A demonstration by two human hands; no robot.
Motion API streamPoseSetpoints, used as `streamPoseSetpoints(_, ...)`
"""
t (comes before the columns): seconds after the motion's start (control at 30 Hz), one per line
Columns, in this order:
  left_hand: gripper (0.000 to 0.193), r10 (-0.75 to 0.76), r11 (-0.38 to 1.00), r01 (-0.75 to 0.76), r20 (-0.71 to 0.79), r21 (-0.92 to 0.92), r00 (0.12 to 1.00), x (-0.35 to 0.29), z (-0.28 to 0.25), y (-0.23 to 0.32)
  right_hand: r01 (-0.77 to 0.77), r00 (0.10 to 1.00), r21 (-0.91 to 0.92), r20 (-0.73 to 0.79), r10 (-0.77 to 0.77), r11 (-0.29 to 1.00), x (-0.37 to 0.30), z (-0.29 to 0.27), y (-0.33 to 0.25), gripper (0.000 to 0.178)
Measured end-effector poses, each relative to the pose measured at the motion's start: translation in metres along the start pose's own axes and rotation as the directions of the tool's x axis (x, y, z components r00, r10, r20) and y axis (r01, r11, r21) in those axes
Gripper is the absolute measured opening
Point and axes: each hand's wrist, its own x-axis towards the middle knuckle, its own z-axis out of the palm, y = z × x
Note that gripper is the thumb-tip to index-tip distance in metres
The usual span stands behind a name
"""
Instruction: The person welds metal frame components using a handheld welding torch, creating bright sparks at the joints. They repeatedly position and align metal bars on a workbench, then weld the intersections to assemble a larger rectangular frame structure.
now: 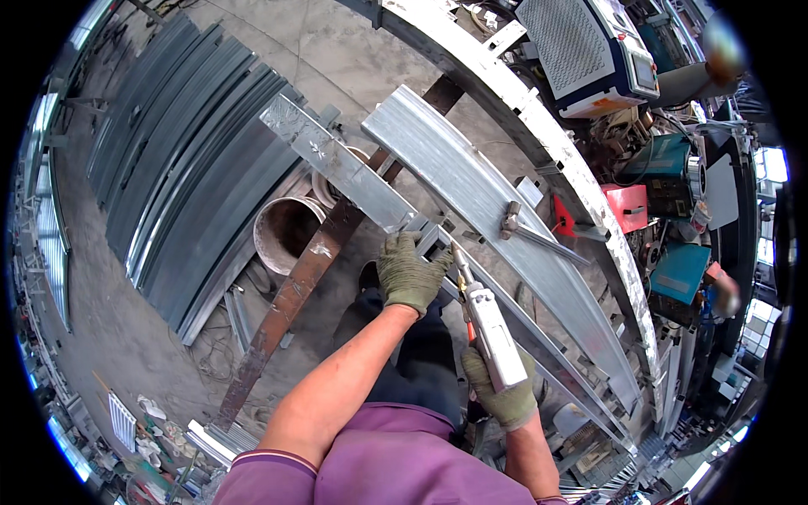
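My left hand (406,276), in a green work glove, is closed round the end of a small grey metal profile (433,239). That piece sits where a flat galvanized bar (341,164) meets a long, narrow metal rail (539,334). In my gloved right hand (509,396) is a white handheld welding gun (495,332). Its slim brass-coloured nozzle (461,259) points up toward the joint, close to my left fingertips. Whether the tip touches the metal I cannot tell.
A hammer (543,235) lies across a wide galvanized channel (471,168) on the right. Rusty beam (316,261) runs under the work. Many steel profiles (189,160) are stacked at left, near a bucket (286,236). Beyond a white-splashed beam (581,189) stand a machine cabinet (581,50) and teal boxes (680,271).
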Motion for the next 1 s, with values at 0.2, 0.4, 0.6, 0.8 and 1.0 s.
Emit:
streamPoseSetpoints(0.2, 0.069, -0.031, 0.999, 0.032, 0.016, -0.038, 0.999, 0.002, -0.003, 0.003, 0.129, 0.989, -0.115, -0.05, -0.136, 0.985, 0.015, 0.013, -0.003, 0.02)
streamPoseSetpoints(0.4, 0.065, 0.015, 0.999, -0.017, -0.049, -0.039, 0.999, -0.001, 0.007, -0.006, 0.08, 0.994, -0.101, -0.069, -0.087, 0.992, 0.023, 0.023, -0.009, 0.02)
streamPoseSetpoints(0.6, 0.063, -0.006, 0.999, 0.005, -0.044, -0.032, 0.999, -0.003, 0.013, -0.008, 0.11, 0.992, -0.169, -0.049, -0.12, 0.98, 0.028, 0.028, -0.01, 0.018)
streamPoseSetpoints(0.8, 0.063, 0.003, 0.999, -0.003, -0.011, -0.033, 1.0, -0.002, 0.011, -0.01, -0.014, 1.0, -0.132, -0.029, 0.01, 0.991, 0.028, 0.033, -0.014, 0.016)
streamPoseSetpoints(1.0, 0.063, 0.019, 0.999, -0.02, -0.025, -0.048, 1.0, -0.002, 0.011, -0.011, 0.148, 0.986, -0.267, -0.039, -0.164, 0.952, 0.034, 0.035, -0.017, 0.015)
